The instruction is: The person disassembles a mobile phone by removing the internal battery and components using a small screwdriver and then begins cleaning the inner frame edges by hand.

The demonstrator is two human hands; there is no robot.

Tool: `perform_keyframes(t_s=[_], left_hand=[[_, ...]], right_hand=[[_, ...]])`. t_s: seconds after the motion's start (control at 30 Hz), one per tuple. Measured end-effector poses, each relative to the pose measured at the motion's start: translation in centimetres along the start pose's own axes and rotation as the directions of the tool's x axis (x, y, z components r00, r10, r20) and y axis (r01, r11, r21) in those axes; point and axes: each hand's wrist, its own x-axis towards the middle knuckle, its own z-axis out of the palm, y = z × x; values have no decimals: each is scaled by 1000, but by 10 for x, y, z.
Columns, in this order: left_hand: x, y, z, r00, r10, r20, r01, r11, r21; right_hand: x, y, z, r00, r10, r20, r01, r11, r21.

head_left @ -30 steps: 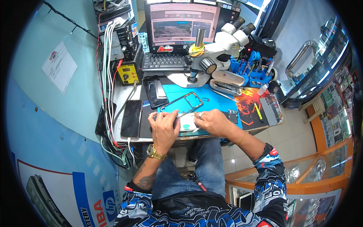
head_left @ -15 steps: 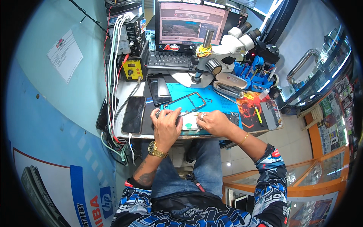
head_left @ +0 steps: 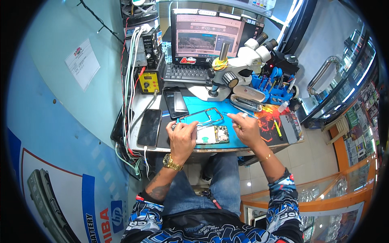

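An opened phone (head_left: pixel 210 135) lies near the desk's front edge, its white battery with a green mark and its bare circuit board showing. My left hand (head_left: pixel 182 138), fingers bent, grips its left end and covers that part. A thin pale strip (head_left: pixel 205 122) shows beside those fingertips; what it is I cannot tell. My right hand (head_left: pixel 246 128) is raised to the right of the phone, fingers pinched; a small yellowish bit shows at them, too small to name. Just left of its fingertips is a small dark card tray (head_left: pixel 225 114). Behind the phone lies a black phone mid-frame (head_left: pixel 202 115) on the blue mat (head_left: pixel 195 103).
Two dark phones, one upper (head_left: pixel 175 101) and one lower (head_left: pixel 149 128), lie at left. A microscope (head_left: pixel 239 69) stands behind the mat, with a keyboard (head_left: pixel 186 74) and monitor. Right are an open case (head_left: pixel 247 99), blue tool organizer (head_left: pixel 277 97) and yellow pen (head_left: pixel 277 127). Cables hang at the left edge.
My right hand has come off the opened phone and moved right, uncovering its circuit board. My left hand stays at the phone's left end. The whole view has shifted slightly.
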Motion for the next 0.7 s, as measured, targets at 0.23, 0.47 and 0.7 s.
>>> perform_keyframes(t_s=[0.23, 0.47, 0.7], left_hand=[[21, 10, -7, 989, 98, -110, -101, 995, -23], [62, -4, 25, 957, 289, 0, -289, 957, -25], [60, -18, 34, 935, 294, 197, -290, 956, -48]], right_hand=[[-50, -27, -16, 879, 427, -211, -324, 861, 392], [-89, -40, -9, 763, 624, -169, -454, 702, 549], [-109, -50, -3, 752, 654, -78, -533, 674, 511]])
